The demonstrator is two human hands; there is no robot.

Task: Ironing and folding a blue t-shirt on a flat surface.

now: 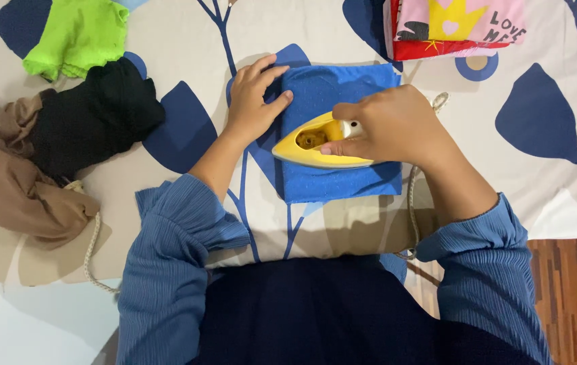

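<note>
Right hand [386, 125]: grips yellow iron [315, 145] on folded blue cloth [342, 182].
Left hand [254, 101]: flat, fingers spread, pinning cloth's left edge.
Progress: unironed heap [65, 122] left of cloth; folded stack [457, 27] beyond.

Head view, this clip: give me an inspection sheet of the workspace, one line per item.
Surface: cream cloth with dark blue leaf print, spread flat.
Job's things: folded blue cloth lying flat; yellow iron resting on it.
Clutter: black garment, tan garment and green garment heaped at left; folded colourful stack at the top edge.
Hands: left hand pressed flat on the blue cloth's left edge; right hand gripping the iron's handle.
Cables: pale cord running from the iron toward the person.
Surroundings: wooden floor at lower right.
</note>
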